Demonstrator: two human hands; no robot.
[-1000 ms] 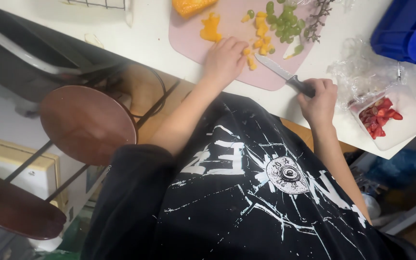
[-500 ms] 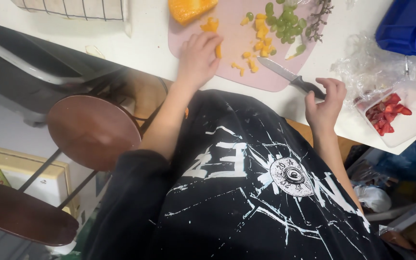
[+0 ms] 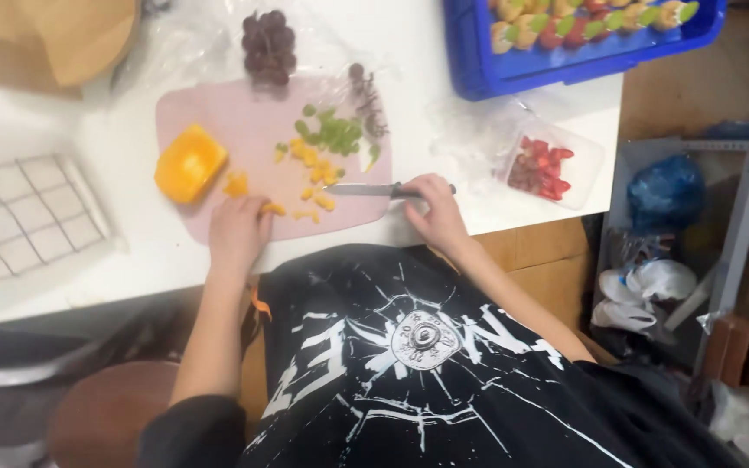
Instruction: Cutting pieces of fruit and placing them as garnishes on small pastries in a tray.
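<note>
The blue crate [image 3: 478, 61] of fruit skewers is cut off at the top edge, and the knife [image 3: 374, 190] handle is hidden inside the right hand [image 3: 435, 212].

A white table [image 3: 123, 143] is carrying a pale pink cutting board [image 3: 218, 121], a wire grid rack [image 3: 23, 217] at its left end and a blue crate [image 3: 565, 43] of fruit skewers at its right. A clear tub of red fruit pieces [image 3: 543, 165] is sitting near the front edge, and a bunch of dark grapes [image 3: 268, 42] is lying on clear wrap behind the board.
</note>
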